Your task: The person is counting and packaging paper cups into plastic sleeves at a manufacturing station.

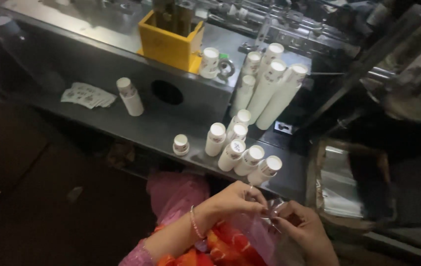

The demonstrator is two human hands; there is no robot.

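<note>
Both hands are low at six o'clock, drawn together over the lap. The left hand and the right hand each pinch the mouth of a thin clear plastic bag, fingertips nearly touching, the film bunched between them. By my reading she is teasing the bag open, not yet filling it; the film looks clingy, so the next bit calls for a steady two-sided pull.

Just above the hands, toward twelve o'clock, short stacks of white paper cups with printed sides lie and stand near the front lip of the grey metal shelf. The nearest stack is tilted close to that edge, so a careless reach could knock it off. Taller white cup stacks lean behind them at one o'clock, beside a yellow box-shaped metal guard. A lone short stack of cups stands at ten o'clock, well apart, near a fan of flat printed paper blanks. Open shelf lies between there and the round hole.
</note>
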